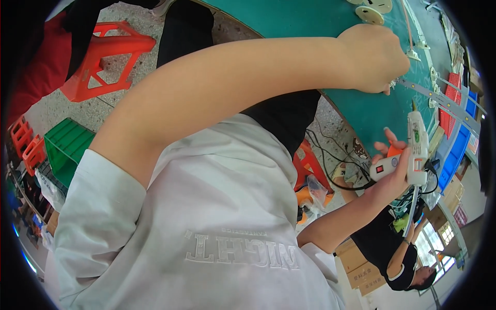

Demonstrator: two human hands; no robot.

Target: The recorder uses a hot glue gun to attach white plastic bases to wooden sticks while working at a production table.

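Meanwhile right hand [393, 173] grips glue gun [416, 150]; left hand [374, 58] apparently pinches something small.

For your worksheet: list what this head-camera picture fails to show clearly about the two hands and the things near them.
- Head view: whatever the left hand pinches on the green table top is hidden by its own closed fingers.
- Head view: the white hot-glue gun in the right hand has a nozzle tip too small to tell.
- Round cream discs cut by the top edge.
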